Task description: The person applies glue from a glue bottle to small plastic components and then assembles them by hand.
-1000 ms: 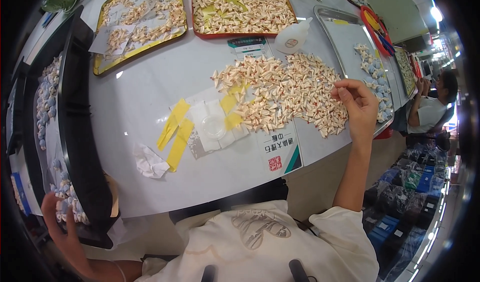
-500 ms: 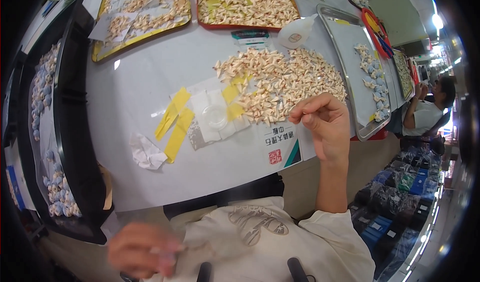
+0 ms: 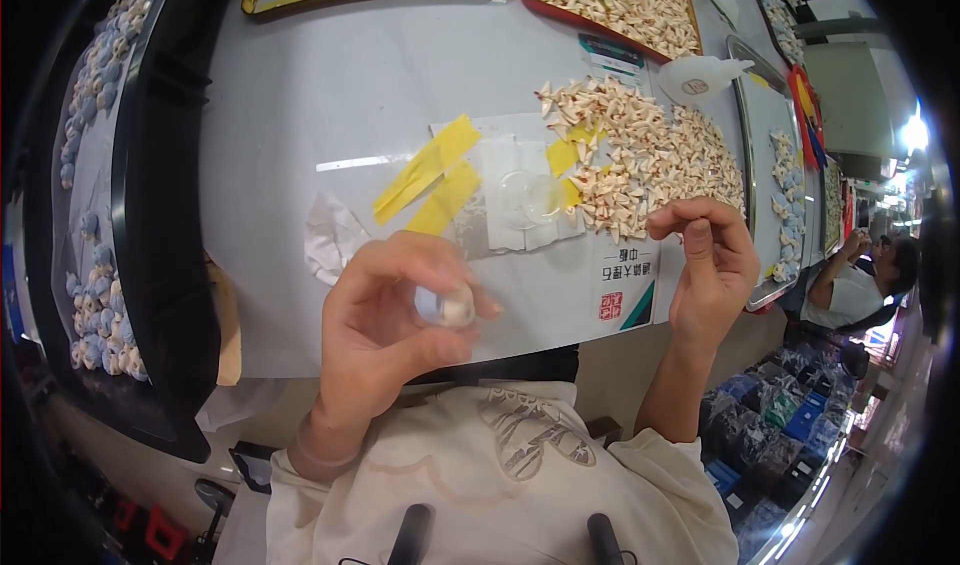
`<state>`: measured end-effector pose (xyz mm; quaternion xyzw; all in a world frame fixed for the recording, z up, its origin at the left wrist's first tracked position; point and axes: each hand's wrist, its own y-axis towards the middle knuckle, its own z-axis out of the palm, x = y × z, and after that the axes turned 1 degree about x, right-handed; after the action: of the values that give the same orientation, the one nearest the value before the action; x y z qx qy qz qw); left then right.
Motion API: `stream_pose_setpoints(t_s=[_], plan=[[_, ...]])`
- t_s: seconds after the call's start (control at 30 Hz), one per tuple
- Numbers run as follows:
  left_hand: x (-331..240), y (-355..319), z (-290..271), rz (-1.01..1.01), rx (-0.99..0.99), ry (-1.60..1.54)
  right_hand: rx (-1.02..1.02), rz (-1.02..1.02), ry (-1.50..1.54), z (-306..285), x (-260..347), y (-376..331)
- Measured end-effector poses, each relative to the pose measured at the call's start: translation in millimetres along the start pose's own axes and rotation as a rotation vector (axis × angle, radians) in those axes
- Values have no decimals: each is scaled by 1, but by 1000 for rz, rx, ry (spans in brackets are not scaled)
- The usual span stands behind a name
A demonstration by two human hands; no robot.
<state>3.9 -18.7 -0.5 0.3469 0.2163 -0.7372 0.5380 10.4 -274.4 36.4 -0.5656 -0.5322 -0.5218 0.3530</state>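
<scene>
My left hand [image 3: 365,330] is raised over the table's near edge. Its thumb and fingers hold a small round blue-and-cream figurine piece [image 3: 445,307], slightly blurred. At the near right edge of a heap of small pointed cream pieces [image 3: 650,155] with reddish edges is my right hand [image 3: 715,275]. Its thumb and forefinger are pinched together; whatever lies between them is too small to make out. Between the hands, farther back, a clear round shallow dish [image 3: 535,198] rests on folded white tissue [image 3: 500,165].
Yellow tape strips [image 3: 430,170] and crumpled paper [image 3: 333,235] lie left of the tissue. A white squeeze bottle [image 3: 700,78] stands behind the heap. Trays of pieces line the back. A metal tray [image 3: 757,155] is at right, a black rack [image 3: 160,215] at left. Another person [image 3: 850,290] sits far right.
My left hand has risen from the lower left to above the table's edge, with the blue-and-cream piece now plainly visible in it. My right hand stays pinched beside the heap. The view has shifted.
</scene>
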Motion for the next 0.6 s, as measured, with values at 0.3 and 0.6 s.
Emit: stream_pose_setpoints(t_s=[0.3,0.6], plan=[[-8,2,11,-131,-136,57,39,-180,-55,1,-6,15],[3,3,-6,117,18,29,138,-237,-218,21,13,26]])
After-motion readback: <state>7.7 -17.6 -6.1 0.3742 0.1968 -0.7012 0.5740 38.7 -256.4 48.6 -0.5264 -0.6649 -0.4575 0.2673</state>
